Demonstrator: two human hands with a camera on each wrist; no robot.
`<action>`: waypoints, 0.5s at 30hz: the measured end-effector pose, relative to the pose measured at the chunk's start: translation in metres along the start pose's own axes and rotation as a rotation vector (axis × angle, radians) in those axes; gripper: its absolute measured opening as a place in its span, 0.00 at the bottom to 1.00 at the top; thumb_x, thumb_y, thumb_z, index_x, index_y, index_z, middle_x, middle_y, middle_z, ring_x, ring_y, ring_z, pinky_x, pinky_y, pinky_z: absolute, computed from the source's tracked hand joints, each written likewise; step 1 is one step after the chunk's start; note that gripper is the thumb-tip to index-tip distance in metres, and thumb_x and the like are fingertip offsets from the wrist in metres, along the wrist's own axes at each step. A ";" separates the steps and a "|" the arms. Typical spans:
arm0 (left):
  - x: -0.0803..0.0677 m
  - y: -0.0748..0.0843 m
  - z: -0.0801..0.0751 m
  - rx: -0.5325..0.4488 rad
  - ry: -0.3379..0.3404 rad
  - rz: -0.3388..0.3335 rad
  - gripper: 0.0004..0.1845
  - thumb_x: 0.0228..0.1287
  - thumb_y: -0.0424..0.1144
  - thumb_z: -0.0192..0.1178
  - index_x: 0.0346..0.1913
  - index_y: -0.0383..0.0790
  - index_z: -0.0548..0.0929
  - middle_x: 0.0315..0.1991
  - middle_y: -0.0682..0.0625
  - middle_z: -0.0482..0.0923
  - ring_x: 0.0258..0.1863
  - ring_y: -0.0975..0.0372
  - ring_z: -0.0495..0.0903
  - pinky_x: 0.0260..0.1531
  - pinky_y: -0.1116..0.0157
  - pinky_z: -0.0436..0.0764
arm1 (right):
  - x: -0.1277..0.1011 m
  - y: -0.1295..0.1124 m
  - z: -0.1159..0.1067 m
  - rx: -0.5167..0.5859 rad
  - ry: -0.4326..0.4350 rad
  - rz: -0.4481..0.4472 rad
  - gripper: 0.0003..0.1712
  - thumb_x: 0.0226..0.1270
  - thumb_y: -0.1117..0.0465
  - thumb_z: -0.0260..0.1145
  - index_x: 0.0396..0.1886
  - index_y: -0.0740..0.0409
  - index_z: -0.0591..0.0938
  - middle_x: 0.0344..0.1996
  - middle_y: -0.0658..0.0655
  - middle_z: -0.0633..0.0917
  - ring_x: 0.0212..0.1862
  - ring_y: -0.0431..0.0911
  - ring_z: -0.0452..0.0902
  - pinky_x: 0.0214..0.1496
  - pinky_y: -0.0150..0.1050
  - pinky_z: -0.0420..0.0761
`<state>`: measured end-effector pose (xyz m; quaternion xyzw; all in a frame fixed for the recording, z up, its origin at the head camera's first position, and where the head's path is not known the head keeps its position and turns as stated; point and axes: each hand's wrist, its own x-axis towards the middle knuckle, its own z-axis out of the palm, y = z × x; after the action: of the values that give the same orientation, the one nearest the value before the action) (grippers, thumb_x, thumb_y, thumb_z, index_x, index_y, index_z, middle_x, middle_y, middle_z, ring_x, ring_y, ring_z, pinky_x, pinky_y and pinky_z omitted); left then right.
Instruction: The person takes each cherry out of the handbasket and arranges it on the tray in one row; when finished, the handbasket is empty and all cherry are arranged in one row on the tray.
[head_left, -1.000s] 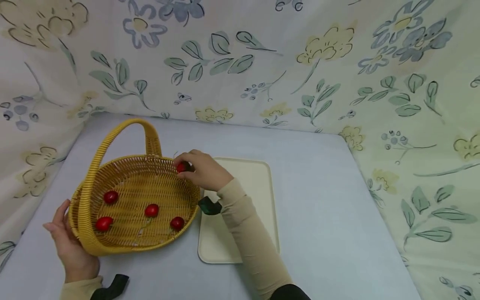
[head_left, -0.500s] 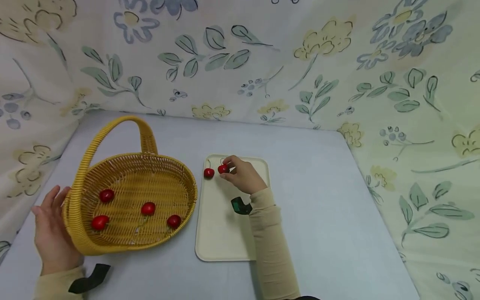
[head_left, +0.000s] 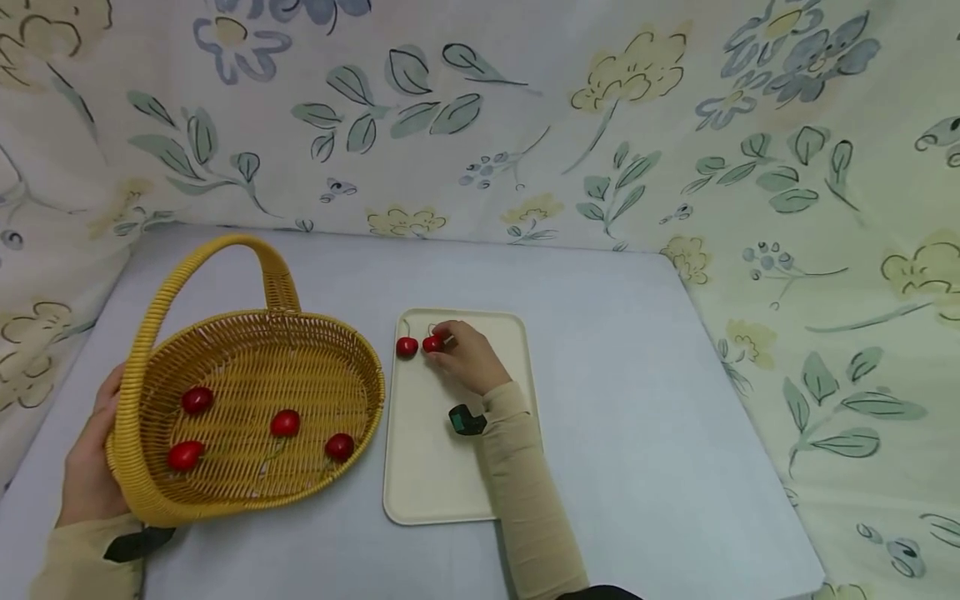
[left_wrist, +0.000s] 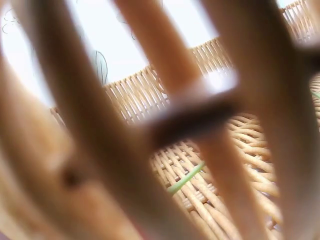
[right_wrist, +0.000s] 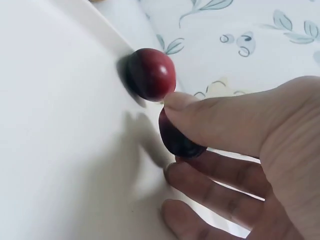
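Note:
My right hand (head_left: pixel 468 358) pinches a red cherry (head_left: pixel 432 342) between thumb and fingers, close over the cream tray (head_left: pixel 427 467). Just left of it, a second cherry (head_left: pixel 407 347) lies on the tray near its far left corner; in the right wrist view this cherry (right_wrist: pixel 152 74) sits beside my thumb. At the left stands a yellow wicker basket (head_left: pixel 247 367) with a tall handle. Several cherries lie inside, among them one cherry (head_left: pixel 285 422) in the middle. Against the basket's left side rests my left hand (head_left: pixel 93 462), its fingers largely hidden behind the wicker.
A white cloth-covered table (head_left: pixel 637 400) carries the basket and tray. Flowered fabric (head_left: pixel 480 117) hangs behind and at both sides. In the left wrist view, blurred wicker bars (left_wrist: pixel 85 100) fill the foreground, with a green stem (left_wrist: pixel 186 178) beyond them.
My right hand has carried a cherry from the basket to the tray, beside the other one, and lowered it slightly. My left hand has moved in closer behind the basket's side.

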<state>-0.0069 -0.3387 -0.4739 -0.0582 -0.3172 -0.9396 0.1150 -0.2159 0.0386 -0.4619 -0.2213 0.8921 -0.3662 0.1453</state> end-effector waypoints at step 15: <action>0.000 0.000 -0.005 -0.022 0.023 0.020 0.28 0.75 0.29 0.17 0.75 0.40 0.48 0.61 0.45 0.68 0.56 0.58 0.74 0.51 0.66 0.78 | 0.002 0.005 0.006 -0.092 0.031 -0.079 0.23 0.62 0.53 0.69 0.54 0.56 0.78 0.49 0.53 0.81 0.47 0.43 0.77 0.52 0.36 0.77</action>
<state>-0.0074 -0.3419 -0.4775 -0.0516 -0.3051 -0.9424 0.1274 -0.2165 0.0374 -0.4698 -0.2568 0.9008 -0.3336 0.1064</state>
